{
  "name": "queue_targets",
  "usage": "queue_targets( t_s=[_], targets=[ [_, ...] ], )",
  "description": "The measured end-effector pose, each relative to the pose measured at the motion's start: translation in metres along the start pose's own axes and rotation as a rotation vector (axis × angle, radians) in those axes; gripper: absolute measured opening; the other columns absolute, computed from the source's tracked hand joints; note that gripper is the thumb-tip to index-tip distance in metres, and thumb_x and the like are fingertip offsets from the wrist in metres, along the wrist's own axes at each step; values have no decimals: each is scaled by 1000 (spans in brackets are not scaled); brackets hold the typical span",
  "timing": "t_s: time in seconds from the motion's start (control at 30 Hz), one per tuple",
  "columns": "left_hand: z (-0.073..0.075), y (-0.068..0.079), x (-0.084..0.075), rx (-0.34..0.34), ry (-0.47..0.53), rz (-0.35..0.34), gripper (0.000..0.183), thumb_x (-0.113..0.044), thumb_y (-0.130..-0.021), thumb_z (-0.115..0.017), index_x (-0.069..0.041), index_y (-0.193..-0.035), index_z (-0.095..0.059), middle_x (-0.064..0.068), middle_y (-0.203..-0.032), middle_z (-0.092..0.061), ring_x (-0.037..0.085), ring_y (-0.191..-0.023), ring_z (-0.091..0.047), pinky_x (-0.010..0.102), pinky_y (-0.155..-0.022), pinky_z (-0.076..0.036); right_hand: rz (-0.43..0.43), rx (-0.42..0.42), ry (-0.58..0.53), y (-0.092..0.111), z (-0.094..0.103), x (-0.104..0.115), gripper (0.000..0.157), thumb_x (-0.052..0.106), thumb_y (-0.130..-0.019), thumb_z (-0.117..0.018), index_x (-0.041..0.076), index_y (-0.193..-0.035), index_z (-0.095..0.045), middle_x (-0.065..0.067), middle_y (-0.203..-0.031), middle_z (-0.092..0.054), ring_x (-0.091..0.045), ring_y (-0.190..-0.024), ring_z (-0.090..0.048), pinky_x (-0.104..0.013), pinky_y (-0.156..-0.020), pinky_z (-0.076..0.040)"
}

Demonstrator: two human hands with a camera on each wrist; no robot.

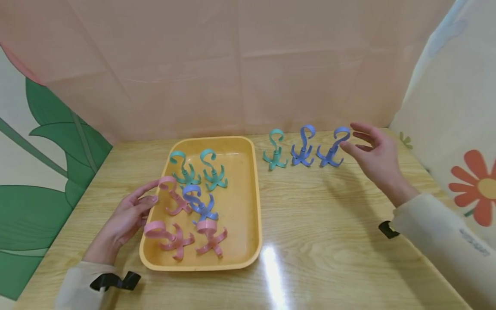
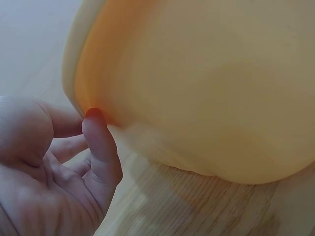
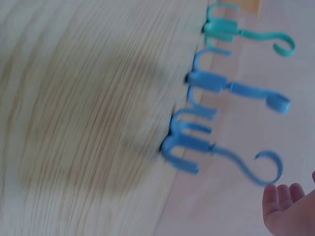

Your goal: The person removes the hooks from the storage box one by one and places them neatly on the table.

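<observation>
My left hand (image 1: 129, 215) grips the left rim of a yellow plastic tray (image 1: 258, 215); in the left wrist view its thumb (image 2: 100, 140) and a finger pinch the tray wall. My right hand (image 1: 377, 161) has its fingers spread beside the rightmost blue four-prong hanger hook (image 1: 329, 158), thumb right at the stem. In the right wrist view, those fingertips (image 3: 269, 192) lie just off the curl of that blue hook (image 3: 189, 142). Left of it stand another blue hook (image 1: 302, 156) and a green hook (image 1: 275, 159), all upright on their prongs.
Inside the tray stand two green hooks (image 1: 214, 177), a blue hook (image 1: 203, 209) and three pink hooks (image 1: 176, 241). Tray and hooks rest on a wood-grain table (image 1: 310, 241). A pink sheet (image 1: 240, 69) rises behind the table; a flower-printed panel (image 1: 457, 129) borders the right.
</observation>
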State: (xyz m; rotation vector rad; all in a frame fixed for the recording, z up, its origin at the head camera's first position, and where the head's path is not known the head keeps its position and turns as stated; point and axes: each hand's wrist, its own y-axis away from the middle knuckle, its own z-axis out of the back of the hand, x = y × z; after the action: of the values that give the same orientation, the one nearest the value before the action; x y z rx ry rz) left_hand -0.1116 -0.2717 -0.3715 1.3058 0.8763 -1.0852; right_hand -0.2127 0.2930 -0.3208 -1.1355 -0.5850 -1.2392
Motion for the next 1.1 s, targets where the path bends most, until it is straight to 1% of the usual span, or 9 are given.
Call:
queue_targets(
  t_s=[0.1, 0.17, 0.3, 0.37, 0.5, 0.7, 0.83, 1.0, 1.1],
  targets=[
    [0, 0, 0, -3, -8, 1, 57, -28, -105, -55, -20, -158, -33, 2, -108, -66, 15, -88, -67, 29, -67, -58, 48, -6, -58, 7, -8, 8, 46, 6, -89, -76, 7, -134, -63, 0, -131, -63, -11, -115, -58, -12, -86, -49],
    [0, 0, -1, -3, -11, 0, 58, -28, -106, -55, -20, -158, -32, 3, -108, -66, 15, -88, -67, 30, -67, -58, 77, 4, -132, 12, -14, 13, 43, 1, -88, -76, 5, -130, -66, -1, -126, -65, -11, -111, -60, -14, -85, -50],
    [-1, -1, 0, 7, 5, -7, 59, -28, -105, -56, -19, -158, -32, 3, -109, -66, 15, -90, -68, 31, -70, -59, 118, 55, -277, 24, -26, 22, 41, -6, -87, -74, 4, -125, -68, -2, -121, -66, -14, -109, -61, -16, -85, -51],
    [-1, -1, 0, 14, 24, -15, 58, -28, -105, -57, -19, -157, -33, 2, -109, -67, 15, -92, -69, 32, -70, -59, 133, 83, -318, 30, -33, 27, 40, -9, -86, -73, 3, -125, -68, -3, -121, -66, -16, -109, -61, -17, -84, -52],
    [-1, -1, 1, 25, 59, -26, 56, -27, -104, -58, -19, -155, -36, 1, -108, -68, 15, -93, -70, 31, -70, -59, 141, 133, -339, 43, -46, 36, 38, -8, -88, -72, 0, -124, -67, -5, -121, -67, -19, -110, -61, -19, -85, -53],
    [-1, -1, 2, 22, 59, -31, 55, -27, -104, -58, -20, -155, -38, 1, -107, -69, 14, -92, -70, 31, -69, -59, 138, 219, -404, 59, -66, 48, 38, -11, -88, -70, -8, -125, -63, -8, -120, -67, -21, -111, -63, -24, -86, -55],
    [-2, 0, 2, 20, 53, -33, 55, -27, -104, -58, -20, -155, -38, 2, -107, -69, 15, -92, -70, 32, -69, -60, 169, 261, -431, 68, -79, 52, 38, -16, -87, -68, -11, -124, -62, -10, -120, -67, -21, -111, -63, -28, -86, -56],
    [-2, 0, 2, 15, 48, -33, 54, -27, -104, -57, -20, -155, -38, 2, -107, -69, 15, -92, -70, 32, -69, -60, 218, 321, -437, 77, -96, 61, 37, -16, -85, -69, -11, -121, -63, -14, -119, -67, -22, -112, -63, -33, -90, -55],
    [-2, 0, 2, 9, 45, -29, 55, -27, -104, -57, -20, -155, -38, 1, -106, -68, 14, -91, -70, 32, -69, -60, 211, 369, -435, 82, -105, 67, 36, -13, -86, -71, -8, -121, -64, -13, -119, -67, -23, -112, -63, -37, -92, -54]
  ],
)
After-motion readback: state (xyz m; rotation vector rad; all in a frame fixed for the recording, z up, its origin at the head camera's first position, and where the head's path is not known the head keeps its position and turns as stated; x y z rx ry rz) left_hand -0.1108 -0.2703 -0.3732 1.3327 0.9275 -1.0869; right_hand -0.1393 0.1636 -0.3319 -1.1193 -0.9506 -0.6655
